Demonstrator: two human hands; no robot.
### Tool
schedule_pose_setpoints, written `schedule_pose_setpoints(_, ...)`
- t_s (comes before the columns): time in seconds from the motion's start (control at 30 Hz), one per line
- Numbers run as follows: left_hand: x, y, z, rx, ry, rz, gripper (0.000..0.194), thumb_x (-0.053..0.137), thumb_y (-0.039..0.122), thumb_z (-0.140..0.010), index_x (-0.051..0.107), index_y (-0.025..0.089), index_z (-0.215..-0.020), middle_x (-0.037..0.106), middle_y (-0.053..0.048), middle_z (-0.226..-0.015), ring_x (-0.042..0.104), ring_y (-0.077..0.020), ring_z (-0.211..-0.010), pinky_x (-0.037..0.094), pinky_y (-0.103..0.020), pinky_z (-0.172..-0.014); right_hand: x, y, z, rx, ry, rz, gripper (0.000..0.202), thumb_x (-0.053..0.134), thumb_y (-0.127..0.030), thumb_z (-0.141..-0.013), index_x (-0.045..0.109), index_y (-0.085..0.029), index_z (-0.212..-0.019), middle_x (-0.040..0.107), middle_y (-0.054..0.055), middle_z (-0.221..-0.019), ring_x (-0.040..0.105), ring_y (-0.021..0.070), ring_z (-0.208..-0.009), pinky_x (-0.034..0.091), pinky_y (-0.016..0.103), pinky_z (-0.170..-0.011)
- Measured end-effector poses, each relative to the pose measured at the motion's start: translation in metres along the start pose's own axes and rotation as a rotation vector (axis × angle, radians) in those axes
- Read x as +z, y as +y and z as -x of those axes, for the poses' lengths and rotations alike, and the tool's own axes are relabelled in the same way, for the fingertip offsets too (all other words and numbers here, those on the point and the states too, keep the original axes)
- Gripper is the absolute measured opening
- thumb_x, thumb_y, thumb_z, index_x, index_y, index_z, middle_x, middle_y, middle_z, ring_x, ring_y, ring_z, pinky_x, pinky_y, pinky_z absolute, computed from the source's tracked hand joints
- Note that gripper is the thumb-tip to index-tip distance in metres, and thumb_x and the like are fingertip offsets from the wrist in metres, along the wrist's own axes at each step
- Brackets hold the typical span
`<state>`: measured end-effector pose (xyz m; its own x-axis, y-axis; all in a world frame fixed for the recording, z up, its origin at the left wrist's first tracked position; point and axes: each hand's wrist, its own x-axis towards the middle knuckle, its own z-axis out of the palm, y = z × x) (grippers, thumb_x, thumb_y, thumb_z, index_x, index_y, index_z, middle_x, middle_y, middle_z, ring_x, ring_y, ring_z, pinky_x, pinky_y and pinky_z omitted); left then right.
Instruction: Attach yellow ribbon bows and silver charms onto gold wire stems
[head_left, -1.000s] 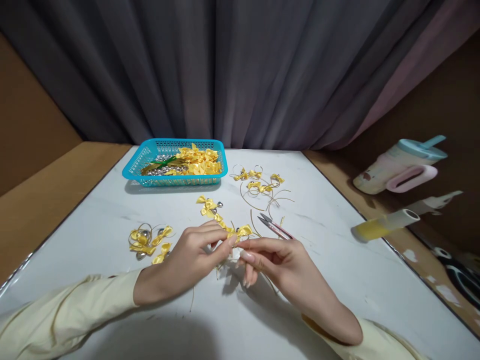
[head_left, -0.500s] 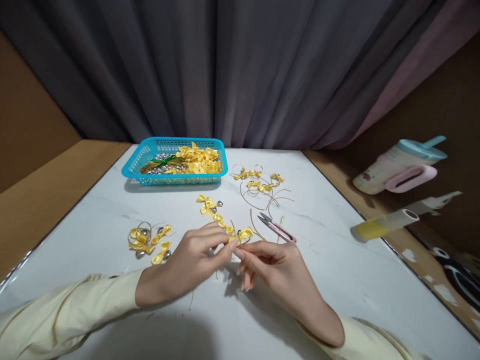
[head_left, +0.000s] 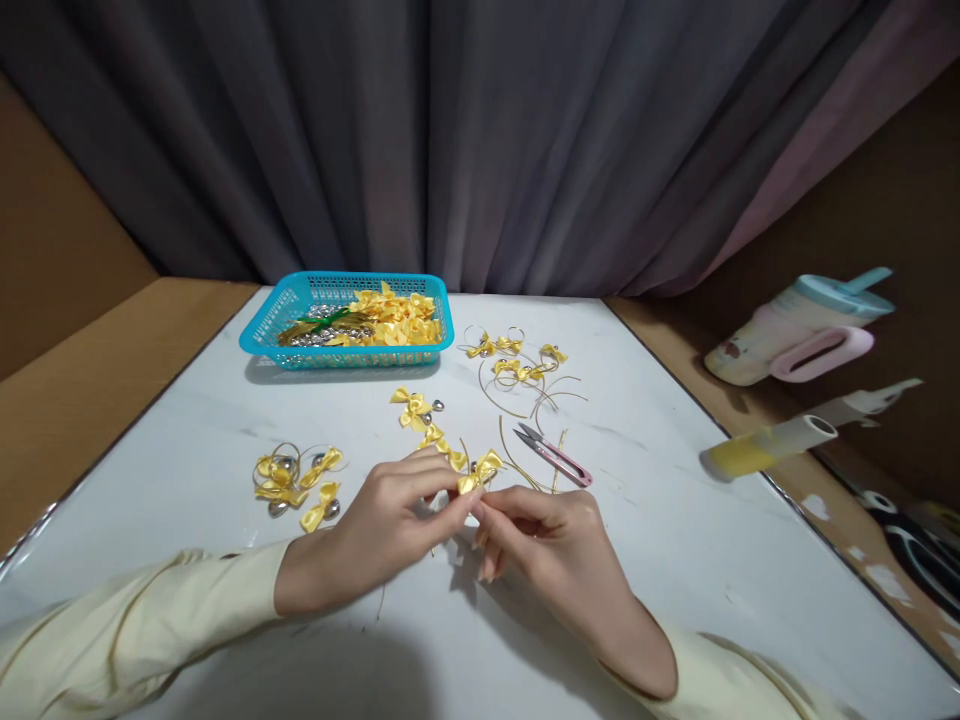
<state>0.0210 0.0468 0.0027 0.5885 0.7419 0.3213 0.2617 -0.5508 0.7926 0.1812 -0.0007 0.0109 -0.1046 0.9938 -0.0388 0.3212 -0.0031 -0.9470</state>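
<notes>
A yellow ribbon bow (head_left: 481, 474) is pinched at the fingertips of my left hand (head_left: 390, 520), just above the table. My right hand (head_left: 562, 540) is closed in a pinch against the near side of that bow; what lies between its thumb and finger is hidden. Just beyond my left fingers lie more yellow bows (head_left: 442, 445). A pair of pink-handled thread snips (head_left: 553, 455) rests beyond my right hand, with pieces of gold cord (head_left: 514, 460) beside it.
A blue basket (head_left: 346, 355) holds yellow bows, silver bells and a tied bundle of gold cord. Bows with bells (head_left: 281, 490) lie at left, bows with cord loops (head_left: 517, 370) at the back. At right stand a tumbler (head_left: 757, 340) and a bottle of yellow liquid (head_left: 772, 447).
The bow between my fingertips has tilted, its right end now higher. Both hands keep almost the same place, and the view has shifted very slightly.
</notes>
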Motion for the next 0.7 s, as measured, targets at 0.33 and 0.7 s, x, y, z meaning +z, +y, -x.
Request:
schedule_pose_setpoints(0.33,-0.0031,0.0020,-0.0007,-0.028,-0.045,0.024,0.027,0.047,0.014,-0.088,0.055,0.014,-0.062,0.050,0.001,-0.058,0.046,-0.0105,-0.058,0.038,-0.022,-0.060,-0.0029,0.0008,0.0025,-0.167,0.029,0.217,0.028,0.048,-0.024,-0.086,0.070,-0.016,-0.071,0.064,0.002,-0.050,0.057,0.0117,-0.043,0.046,0.021,-0.050)
schedule_pose_setpoints(0.7,0.0023,0.0029,-0.0008,-0.027,0.003,0.027,0.026,0.050,0.015,-0.086,0.057,0.014,-0.061,0.051,0.001,-0.056,0.047,-0.0100,-0.056,0.038,-0.021,-0.056,0.0023,0.0015,0.0019,-0.070,0.031,0.136,0.032,0.048,-0.028,-0.086,0.067,-0.017,-0.063,0.063,0.001,-0.046,0.057,0.0112,-0.040,0.046,0.020,-0.047)
